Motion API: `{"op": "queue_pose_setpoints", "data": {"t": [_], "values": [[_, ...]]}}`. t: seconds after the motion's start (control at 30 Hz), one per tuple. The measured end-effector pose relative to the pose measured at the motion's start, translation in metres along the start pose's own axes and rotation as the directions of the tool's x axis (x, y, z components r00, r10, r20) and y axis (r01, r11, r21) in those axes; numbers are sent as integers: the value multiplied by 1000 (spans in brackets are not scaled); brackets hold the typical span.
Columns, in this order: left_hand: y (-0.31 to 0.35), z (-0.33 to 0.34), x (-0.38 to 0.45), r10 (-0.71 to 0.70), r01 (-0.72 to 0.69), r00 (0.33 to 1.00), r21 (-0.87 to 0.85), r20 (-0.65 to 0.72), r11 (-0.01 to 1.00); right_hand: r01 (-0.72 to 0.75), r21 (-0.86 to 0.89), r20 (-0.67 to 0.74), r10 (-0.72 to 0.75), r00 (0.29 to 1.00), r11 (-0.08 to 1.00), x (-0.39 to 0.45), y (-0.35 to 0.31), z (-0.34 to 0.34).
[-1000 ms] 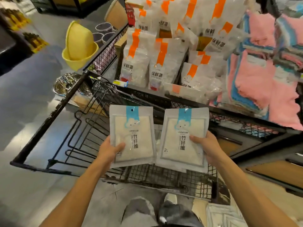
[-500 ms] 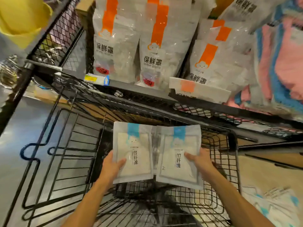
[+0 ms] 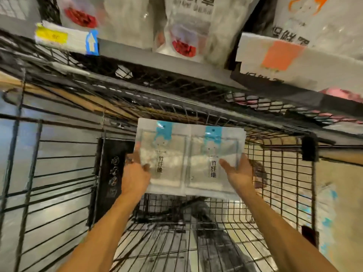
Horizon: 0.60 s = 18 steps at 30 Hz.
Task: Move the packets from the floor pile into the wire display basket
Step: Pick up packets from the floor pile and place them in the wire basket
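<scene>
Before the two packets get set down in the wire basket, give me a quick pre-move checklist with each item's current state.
1. Left hand holds the left packet at its edge: ok.
2. Right hand holds the right packet at its edge: ok.
3. Packets side by side, faces toward the camera, blue tabs up: ok.
4. Packets over the wire basket, inside its walls: ok.
5. Basket floor below free of other stock: cannot tell, blurred.
6. Clear of the shelf edge above: ok.

A shop — bagged goods (image 3: 186,26) stacked on a shelf w/ price tag (image 3: 66,39), wire display basket (image 3: 275,173) below.
</scene>
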<state>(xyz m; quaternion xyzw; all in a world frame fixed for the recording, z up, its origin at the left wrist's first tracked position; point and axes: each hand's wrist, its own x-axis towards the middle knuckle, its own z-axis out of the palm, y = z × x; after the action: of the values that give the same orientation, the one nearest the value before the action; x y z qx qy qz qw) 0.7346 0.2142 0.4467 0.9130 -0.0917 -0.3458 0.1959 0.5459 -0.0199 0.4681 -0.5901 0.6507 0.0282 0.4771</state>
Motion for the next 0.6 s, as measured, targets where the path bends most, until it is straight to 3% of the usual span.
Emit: {"op": "queue_pose_setpoints", "data": {"t": [0.07, 0.13, 0.23, 0.37, 0.5, 0.6], "values": [[-2, 8, -2, 104, -99, 995, 289, -3, 952, 49, -71, -79, -55, 995, 996, -2, 6, 10], [1, 10, -4, 94, -109, 994, 455, 56, 884, 64, -215, -130, -94, 987, 974, -9, 7, 16], [4, 12, -3, 93, -145, 989, 605, 116, 783, 118, -574, -198, -276, 941, 811, -15, 17, 19], [7, 10, -7, 153, -144, 988, 565, 32, 813, 164, -771, -131, -405, 905, 616, -16, 24, 13], [23, -7, -24, 247, -167, 966, 543, -77, 823, 289, -743, 19, -412, 911, 604, -26, 4, -13], [40, -22, -46, 289, -190, 951, 527, -113, 828, 369, -775, 103, -474, 875, 513, -37, -12, -34]]}}
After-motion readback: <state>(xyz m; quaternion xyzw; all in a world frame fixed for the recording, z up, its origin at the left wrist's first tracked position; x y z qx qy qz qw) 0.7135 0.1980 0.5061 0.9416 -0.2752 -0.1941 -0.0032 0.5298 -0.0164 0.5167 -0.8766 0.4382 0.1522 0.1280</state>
